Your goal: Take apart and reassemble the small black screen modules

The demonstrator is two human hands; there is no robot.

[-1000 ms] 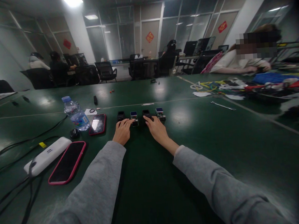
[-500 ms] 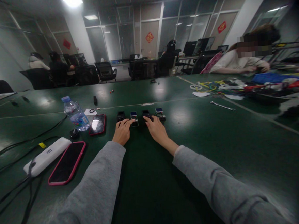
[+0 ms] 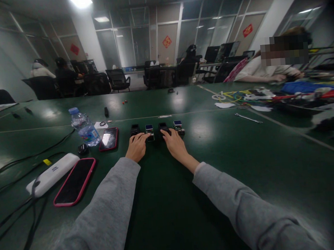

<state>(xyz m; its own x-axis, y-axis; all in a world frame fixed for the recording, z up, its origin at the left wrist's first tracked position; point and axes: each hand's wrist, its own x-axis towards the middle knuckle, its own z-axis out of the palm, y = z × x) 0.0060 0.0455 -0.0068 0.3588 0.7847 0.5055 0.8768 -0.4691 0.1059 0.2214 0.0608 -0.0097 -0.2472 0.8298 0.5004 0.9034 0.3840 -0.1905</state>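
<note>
Several small handheld gadgets with screens lie side by side on the green table. My left hand [image 3: 136, 145] lies over the near end of a black gadget [image 3: 135, 129] at the row's left. Its thumb reaches to the lower part of a silvery gadget [image 3: 149, 128] with a blue-lit screen. My right hand [image 3: 175, 141] rests at another black gadget [image 3: 162, 125], thumb on its lower part and fingers along its right side. Beside those fingers is a second silvery gadget [image 3: 179, 127]. Both hands have fingers apart and partly bent; neither lifts anything. The fingertips are partly hidden.
To the left are a water bottle [image 3: 84, 127], a red-edged phone [image 3: 109, 139], a pink-cased phone [image 3: 75, 182], a white power bank [image 3: 53, 175] and black cables. A wrench [image 3: 248, 118] lies at right, before a cluttered pile where a person leans on the table.
My hands and the gadgets stay almost where they were; only slight finger movement shows. The person at the right has shifted their head a little.
</note>
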